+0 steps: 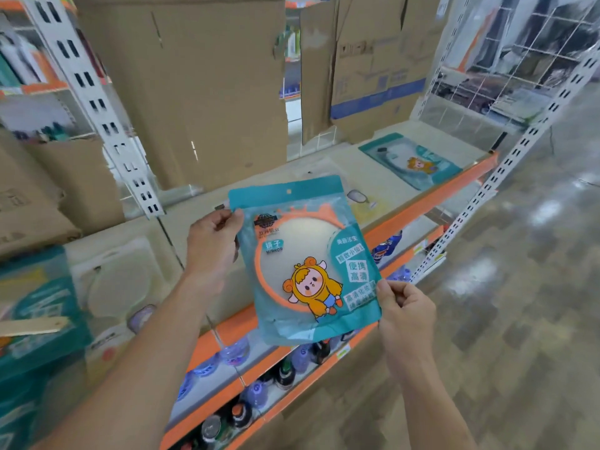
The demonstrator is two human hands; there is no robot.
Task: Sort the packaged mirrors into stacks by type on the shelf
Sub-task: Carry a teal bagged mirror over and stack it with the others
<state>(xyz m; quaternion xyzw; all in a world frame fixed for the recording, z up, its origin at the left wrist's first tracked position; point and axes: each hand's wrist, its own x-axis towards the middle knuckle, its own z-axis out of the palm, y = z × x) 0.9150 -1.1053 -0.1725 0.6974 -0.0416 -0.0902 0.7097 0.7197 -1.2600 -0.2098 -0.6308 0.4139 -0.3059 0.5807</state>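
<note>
In the head view, the packaged mirror (pixel 305 264) is held upright above the shelf (pixel 425 203). It is pinched at its upper-left edge by the left grip (pixel 211 245) and at its lower-right corner by the right grip (pixel 402 306) (presumably so the type can be read). A similar teal pack (pixel 410 160) lies on the shelf, far right.

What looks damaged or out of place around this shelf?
Behind the shelf, the large cardboard sheet has a ragged right edge, and the narrow cardboard flap beside the gap looks bent. The held mirror package looks intact.
</note>
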